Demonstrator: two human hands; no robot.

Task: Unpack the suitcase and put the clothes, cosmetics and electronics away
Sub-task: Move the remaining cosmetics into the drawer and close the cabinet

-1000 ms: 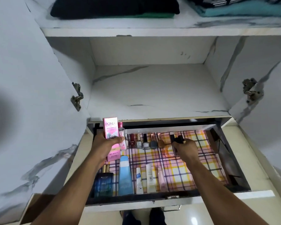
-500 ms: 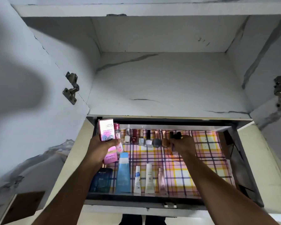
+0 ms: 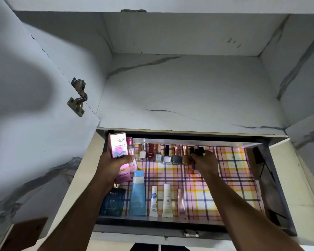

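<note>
Eight nail polish bottles, checked drawer liner

"SKAI" on blue box

Single head-worn view, looking forward and down — close over the open drawer, wide-angle

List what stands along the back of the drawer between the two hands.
In the head view, a row of nail polish bottles stands between the left hand, gripping a pink box, and the right hand.
</note>
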